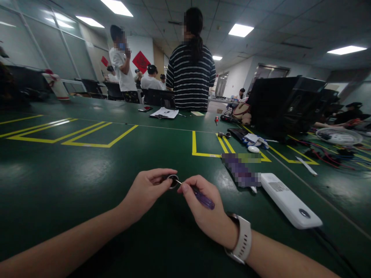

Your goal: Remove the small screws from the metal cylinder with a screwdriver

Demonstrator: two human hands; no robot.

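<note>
Between the thumb and fingers of my left hand is a small round metal ring-like part, its open side turned to the right. My right hand grips a screwdriver with a purple translucent handle. The thin shaft points left, and its tip meets the round part; whether it is inside the rim or only touching it, I cannot tell. Both hands are held above the green table, close to each other. Fingers hide much of the round part.
Right of my hands lie a purple pouch-like item and a white power bank with a dark cable. Behind them are a small metal part, a cloth and a red screwdriver. A clipboard lies at the far edge. People stand beyond.
</note>
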